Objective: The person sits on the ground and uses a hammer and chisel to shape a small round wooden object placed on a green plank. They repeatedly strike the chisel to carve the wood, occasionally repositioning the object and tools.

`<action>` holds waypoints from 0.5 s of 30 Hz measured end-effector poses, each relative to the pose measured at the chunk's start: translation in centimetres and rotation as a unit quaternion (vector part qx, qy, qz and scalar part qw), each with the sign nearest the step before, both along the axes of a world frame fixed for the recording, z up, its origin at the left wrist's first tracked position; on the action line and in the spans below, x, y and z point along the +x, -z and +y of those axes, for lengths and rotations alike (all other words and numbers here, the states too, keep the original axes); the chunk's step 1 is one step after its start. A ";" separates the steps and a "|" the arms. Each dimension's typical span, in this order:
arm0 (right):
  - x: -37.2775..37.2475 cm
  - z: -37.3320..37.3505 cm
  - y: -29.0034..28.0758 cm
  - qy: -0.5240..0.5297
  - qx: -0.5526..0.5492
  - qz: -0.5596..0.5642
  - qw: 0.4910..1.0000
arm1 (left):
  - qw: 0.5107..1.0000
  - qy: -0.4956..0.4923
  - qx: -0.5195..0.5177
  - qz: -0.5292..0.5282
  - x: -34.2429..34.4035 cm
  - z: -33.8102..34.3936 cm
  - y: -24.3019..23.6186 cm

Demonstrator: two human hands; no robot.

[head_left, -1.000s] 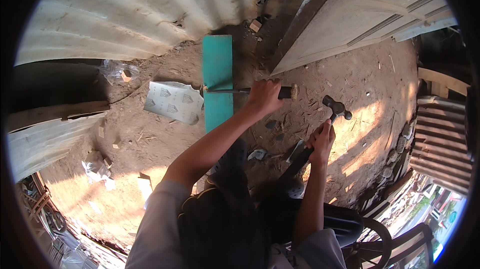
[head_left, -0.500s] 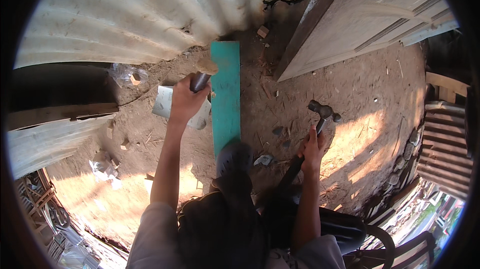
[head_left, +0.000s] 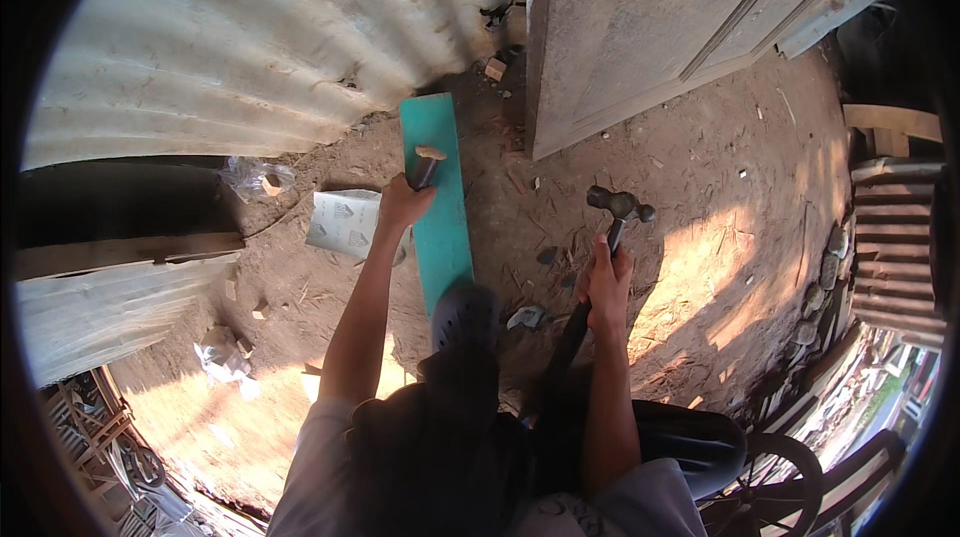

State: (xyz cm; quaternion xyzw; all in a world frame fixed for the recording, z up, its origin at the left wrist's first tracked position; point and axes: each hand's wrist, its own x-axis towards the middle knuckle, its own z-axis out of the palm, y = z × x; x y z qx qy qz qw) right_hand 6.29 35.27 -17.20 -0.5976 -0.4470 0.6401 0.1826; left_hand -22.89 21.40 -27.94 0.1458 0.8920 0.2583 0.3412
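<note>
Upright in my closed left hand (head_left: pixel 406 205) is a dark round handle (head_left: pixel 425 173) with a tan, spread-out top; its lower end is hidden. That hand is over the left edge of a long teal board (head_left: pixel 440 247) on the dirt ground. A dark perforated clog (head_left: pixel 466 317) on my foot covers the board's near end. To the right, my right hand (head_left: pixel 606 282) is wrapped round the shaft of a ball-peen hammer (head_left: pixel 618 205). The hammer's dark metal head points up and away from me, apart from the board.
A printed white sheet (head_left: pixel 340 222) lies left of the board. Corrugated metal (head_left: pixel 270 47) rises at the far left, and a panelled wooden door (head_left: pixel 640 47) leans at the far right. Wood chips and a small block (head_left: pixel 495 69) lie on the ground.
My left hand has come nearer and slightly right with the dark handle, now over the board. The hammer has shifted slightly left and away. The whole view has turned a little.
</note>
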 end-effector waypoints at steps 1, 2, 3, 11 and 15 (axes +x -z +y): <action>0.3 0.0 0.3 -0.002 0.006 -0.002 1.000 | 1.000 0.007 0.000 -0.019 -0.1 0.3 -0.2; 0.3 0.2 0.3 -0.009 0.012 0.000 1.000 | 0.999 0.010 -0.001 -0.034 -0.1 0.5 -0.6; 0.4 0.2 0.1 0.006 -0.002 0.008 1.000 | 0.999 0.040 0.031 -0.011 0.3 1.0 -0.8; 2.9 0.1 1.1 -0.023 0.033 -0.021 0.999 | 0.994 0.056 -0.016 -0.093 3.4 6.0 -2.9; 3.0 0.7 0.9 -0.034 0.058 -0.022 0.998 | 0.996 0.040 0.050 0.062 3.1 2.9 -1.4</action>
